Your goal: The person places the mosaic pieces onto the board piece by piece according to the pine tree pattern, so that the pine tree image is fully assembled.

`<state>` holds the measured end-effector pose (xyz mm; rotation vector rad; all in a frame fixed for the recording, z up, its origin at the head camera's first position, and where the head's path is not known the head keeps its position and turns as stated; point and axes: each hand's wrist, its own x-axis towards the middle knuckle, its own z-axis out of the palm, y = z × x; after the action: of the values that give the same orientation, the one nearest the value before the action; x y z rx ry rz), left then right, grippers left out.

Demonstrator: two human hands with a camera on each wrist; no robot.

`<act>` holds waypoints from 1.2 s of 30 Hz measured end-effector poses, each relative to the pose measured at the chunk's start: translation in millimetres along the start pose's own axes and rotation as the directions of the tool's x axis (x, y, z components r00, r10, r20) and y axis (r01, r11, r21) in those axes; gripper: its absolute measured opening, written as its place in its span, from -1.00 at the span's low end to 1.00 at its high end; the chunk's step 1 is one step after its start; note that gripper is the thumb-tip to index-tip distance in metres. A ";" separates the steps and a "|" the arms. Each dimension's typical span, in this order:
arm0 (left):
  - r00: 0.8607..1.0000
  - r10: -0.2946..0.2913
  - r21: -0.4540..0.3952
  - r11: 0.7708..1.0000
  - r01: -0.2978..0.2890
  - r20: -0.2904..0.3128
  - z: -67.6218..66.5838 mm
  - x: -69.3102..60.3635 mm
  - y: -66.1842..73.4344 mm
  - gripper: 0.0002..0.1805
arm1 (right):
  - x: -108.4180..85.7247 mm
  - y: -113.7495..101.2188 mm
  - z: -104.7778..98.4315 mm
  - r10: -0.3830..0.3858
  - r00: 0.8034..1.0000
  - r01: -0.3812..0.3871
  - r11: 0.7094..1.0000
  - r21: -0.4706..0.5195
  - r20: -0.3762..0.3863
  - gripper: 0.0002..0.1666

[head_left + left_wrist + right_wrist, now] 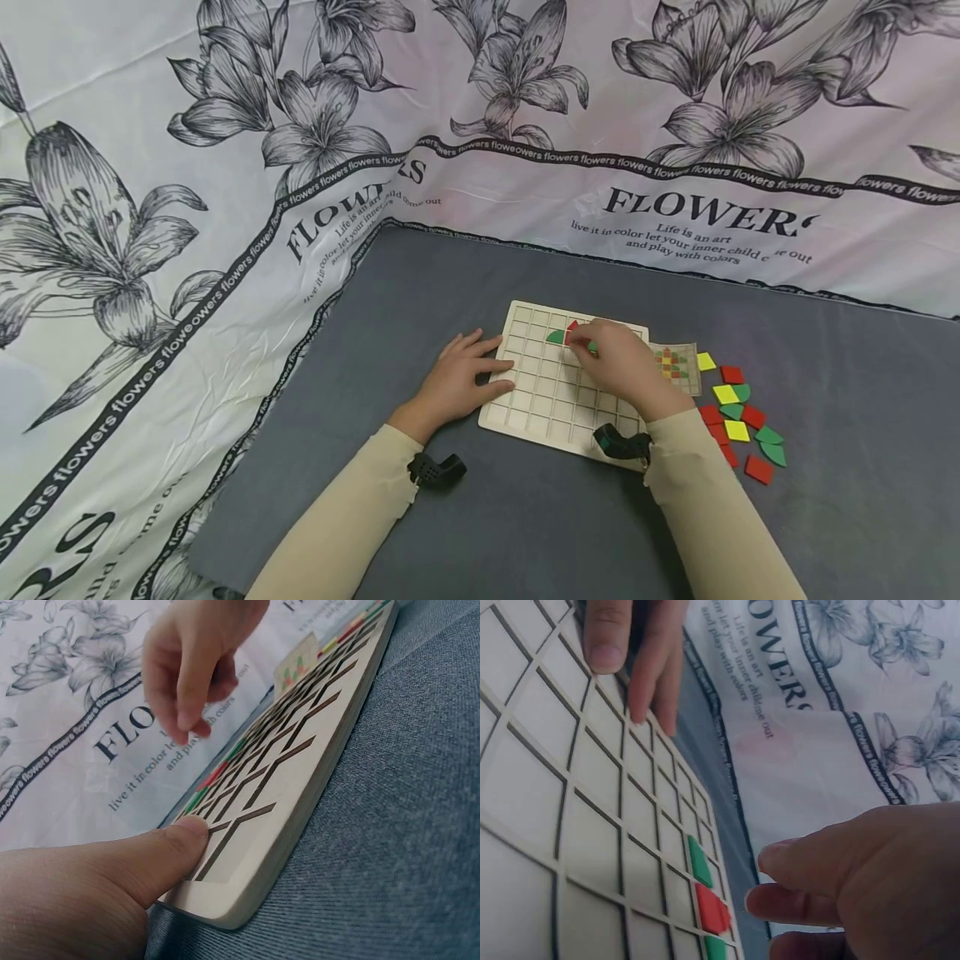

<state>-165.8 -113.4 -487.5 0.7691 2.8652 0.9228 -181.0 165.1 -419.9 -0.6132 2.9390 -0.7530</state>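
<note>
Thumb and fingertips of the right hand (618, 367) are bent and slightly apart in its wrist view, above the gridded board's (540, 392) far side; the left hand (453, 379) lies with fingers spread, thumb and fingertips on the board's left edge. Dark table (420, 300) stretches off beyond the left and near edges, while a pattern card (688, 383) adjoins the right edge, with loose coloured pieces (737, 431) scattered past it. Behind, printed cloth (517, 179) borders the table.

Right forearm reaches in diagonally, palm down, crossing the board's right side; its black wrist device (622, 443) covers part of the near right corner. Near the far edge sit a green piece (556, 337), a red piece (573, 326) and another green one, partly hidden by the right hand. Blur in the left-wrist view makes the fingertips hard to judge.
</note>
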 end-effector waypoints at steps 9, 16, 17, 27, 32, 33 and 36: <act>1.000 -0.005 -0.005 1.000 0.005 0.006 0.6 0.1 0.1 -0.52 | -30.0 10.7 -31.9 0.003 0.999 -0.005 0.999 -0.037 -0.048 -0.77; 1.000 -0.001 -0.008 1.000 0.001 0.007 0.8 0.1 1.7 -0.51 | -55.5 22.8 -56.9 0.060 0.997 -0.061 0.998 -0.033 -0.043 -0.75; 1.000 0.000 -0.007 1.000 0.000 0.008 0.7 -0.2 1.7 -0.51 | -59.1 25.3 -59.4 0.068 0.997 -0.069 0.997 -0.032 -0.044 -0.74; 1.000 -0.001 -0.001 1.000 0.001 0.007 0.9 -0.4 -1.0 -0.51 | -90.2 60.7 -72.9 0.194 0.977 -0.196 0.980 -0.021 -0.089 -0.67; 1.000 -0.004 -0.004 1.000 0.004 0.011 2.1 -0.5 -2.1 -0.51 | -101.6 76.0 -80.1 0.253 0.964 -0.253 0.967 0.007 -0.085 -0.66; 1.000 -0.004 -0.003 1.000 0.004 0.012 2.3 -0.4 -2.2 -0.51 | -103.4 78.8 -81.4 0.265 0.961 -0.265 0.964 0.011 -0.080 -0.66; 1.000 -0.003 -0.006 1.000 0.003 0.009 2.4 0.0 -2.0 -0.50 | -108.4 86.1 -84.3 0.297 0.954 -0.297 0.955 -0.001 -0.052 -0.68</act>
<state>-166.2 -113.5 -490.7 0.7664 2.8536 0.9243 -124.5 314.4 -391.9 -0.1443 2.9817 -0.7317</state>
